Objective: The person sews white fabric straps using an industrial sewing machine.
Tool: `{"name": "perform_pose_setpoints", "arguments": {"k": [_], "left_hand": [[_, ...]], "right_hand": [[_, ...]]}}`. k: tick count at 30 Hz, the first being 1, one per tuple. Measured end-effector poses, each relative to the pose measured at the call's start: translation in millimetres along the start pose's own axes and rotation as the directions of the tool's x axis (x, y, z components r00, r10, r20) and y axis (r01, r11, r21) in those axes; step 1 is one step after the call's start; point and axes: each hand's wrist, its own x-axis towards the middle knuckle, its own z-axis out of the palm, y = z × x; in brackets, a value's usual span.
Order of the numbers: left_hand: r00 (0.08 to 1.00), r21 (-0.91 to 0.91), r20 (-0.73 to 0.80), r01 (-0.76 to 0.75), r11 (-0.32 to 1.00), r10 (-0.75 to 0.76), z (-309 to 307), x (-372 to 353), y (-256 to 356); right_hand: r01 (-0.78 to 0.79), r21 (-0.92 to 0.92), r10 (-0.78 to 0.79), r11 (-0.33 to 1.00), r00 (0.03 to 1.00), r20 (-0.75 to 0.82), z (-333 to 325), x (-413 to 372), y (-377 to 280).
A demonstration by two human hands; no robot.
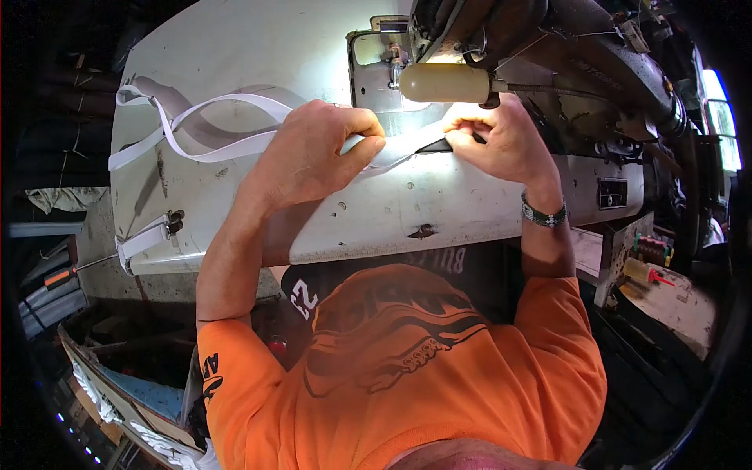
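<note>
And here's the white strap (211,157), looping across the surface (329,227) and running into the left hand (313,157), its grip pinched on it. Over on the other side, the right hand (505,145) pinches a dark, narrow piece (433,146), tip pointing toward the left hand. The strap's long axis lies sideways between both hands, just on the near side of the metal plate (376,94), the left hand nearer the loops. Glare blurs the middle.

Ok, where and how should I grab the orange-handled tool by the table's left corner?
Take the thick orange handle, probably from the left: it points outward, away from the table, while the thin shaft runs in toward the table's corner.
</note>
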Motion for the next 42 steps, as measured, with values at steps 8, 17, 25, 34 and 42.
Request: {"name": "perform_pose_setpoints", "arguments": {"k": [8, 17, 25, 34, 42], "left_hand": [[1.000, -0.025, -0.014, -0.014, 1.000, 0.014, 1, -1, -7], [0.999, -0.025, -0.018, -0.037, 0.999, 0.037, 3, -2, -11], [0.998, -0.008, -0.035, -0.048, 0.999, 0.048, 2, -2, -8], [0.994, 0.013, -0.065, -0.091, 0.996, 0.092, 7, -2, -9], [0.994, 0.016, -0.083, -0.074, 0.997, 0.075, 4, -6, -3]], "right_hand": [[-0.018, -0.034, 0.024, 0.999, 0.979, 0.204, -33, -3, 15], [0.141, 0.556, -0.311, 0.819, 0.923, 0.225, -44, -15, -5], [-0.128, -0.195, 0.104, 0.972, 0.986, -0.128, 0, -15, -20], [-0.094, -0.111, 0.080, 0.989, 0.989, -0.123, 39, -7, -34], [-0.316, 0.404, 0.334, 0.858, 0.942, 0.027, 16, -15, -24]]}}
